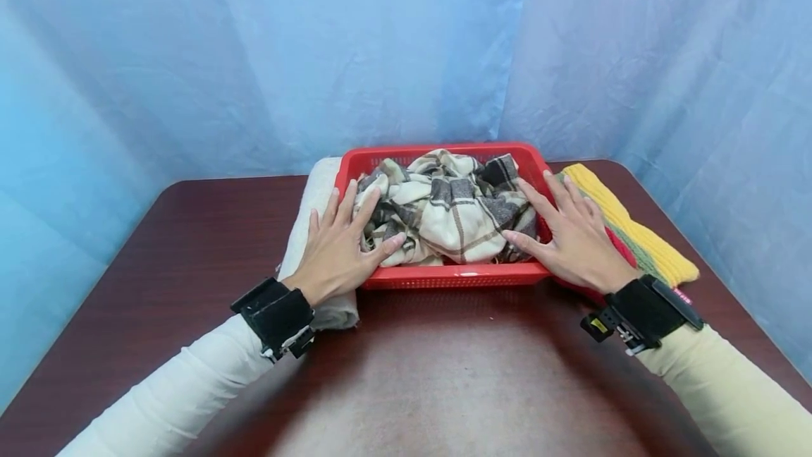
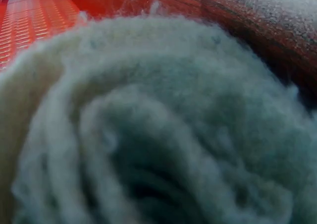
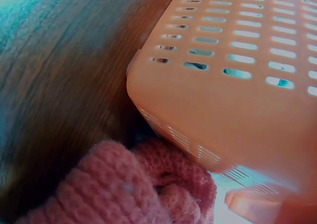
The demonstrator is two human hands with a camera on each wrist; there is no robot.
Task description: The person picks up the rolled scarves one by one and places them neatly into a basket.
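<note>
While two hands rest, one basket [image 1: 453, 275] holds one plaid cloth [image 1: 447, 206].

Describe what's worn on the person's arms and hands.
Both hands, left hand and right hand, are bare. Each wrist carries a black strap holding a small camera unit; the right one shows a yellow part and metal clip. Long cream sleeves cover both forearms.

Even, soft light in the head view; both wrist views are close-up, blurred and colour-tinted.
</note>
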